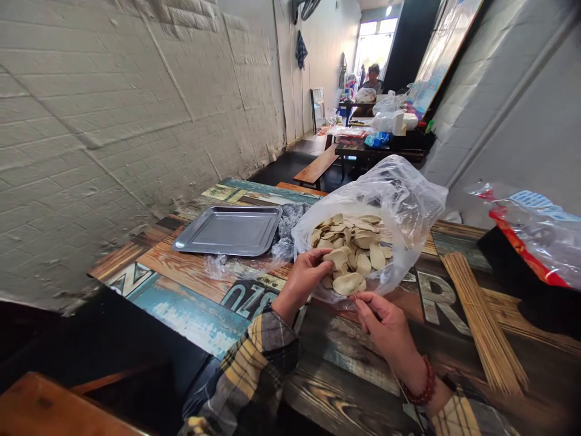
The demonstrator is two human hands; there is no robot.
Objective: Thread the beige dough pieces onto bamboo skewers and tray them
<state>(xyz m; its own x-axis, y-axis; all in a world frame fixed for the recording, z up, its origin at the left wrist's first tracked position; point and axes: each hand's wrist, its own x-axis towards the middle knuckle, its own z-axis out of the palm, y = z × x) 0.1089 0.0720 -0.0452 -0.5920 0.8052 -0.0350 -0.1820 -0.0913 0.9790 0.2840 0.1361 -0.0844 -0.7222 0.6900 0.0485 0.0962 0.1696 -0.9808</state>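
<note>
A clear plastic bag (408,206) lies open on the table, filled with pale, thin oval slices (363,236). At its near left edge, my left hand (302,281) pinches one slice (338,257) between thumb and fingers. My right hand (385,327), with a red bead bracelet at the wrist, is closed in a pinch on a thin skewer (400,387), whose lower length runs down below the palm. Another slice (348,284) sits right at those fingertips, seemingly on the skewer's tip, though I cannot tell for sure. To the right lies a bundle of bamboo skewers (483,321).
A shallow metal tray (231,230) lies left of the bag, with crumpled plastic wrap (245,266) before it. At the right edge is a red-trimmed plastic package (535,242). Farther off stand a bench (318,165), cluttered tables and a seated person (373,79).
</note>
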